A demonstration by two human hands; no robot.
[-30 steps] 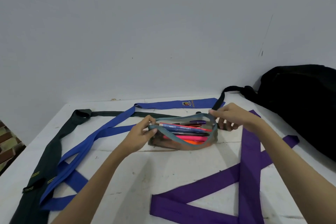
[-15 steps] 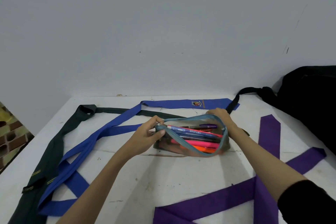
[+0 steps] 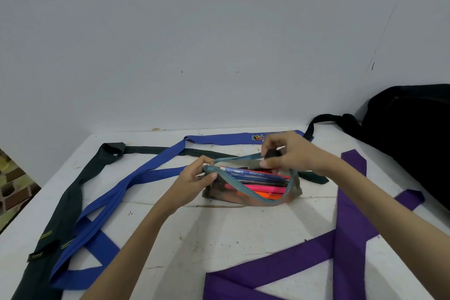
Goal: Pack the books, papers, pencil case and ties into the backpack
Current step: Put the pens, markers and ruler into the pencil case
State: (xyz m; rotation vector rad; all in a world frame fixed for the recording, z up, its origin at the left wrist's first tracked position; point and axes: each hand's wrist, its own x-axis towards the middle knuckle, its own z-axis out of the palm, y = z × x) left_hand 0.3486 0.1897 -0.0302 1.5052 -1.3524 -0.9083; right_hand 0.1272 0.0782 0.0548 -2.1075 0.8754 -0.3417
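Centre of frame: a transparent pencil case (image 3: 253,189) with its zip gaping rests on the white table (image 3: 219,234), filled with pens. The left hand (image 3: 194,181) pinches the case's left zip end. The right hand (image 3: 289,153), fingers curled, grips a small dark object (image 3: 272,153) above the case's far rim. Left of frame: 1 dark green tie (image 3: 70,192) and 1 blue tie (image 3: 136,178). Lower right: 1 purple tie (image 3: 348,238). Right edge: the black backpack (image 3: 414,134).

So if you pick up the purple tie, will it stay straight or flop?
Probably flop: the purple tie lies flat and folded across itself on the table. It looks thin, so likely light, and may slide off loosely.
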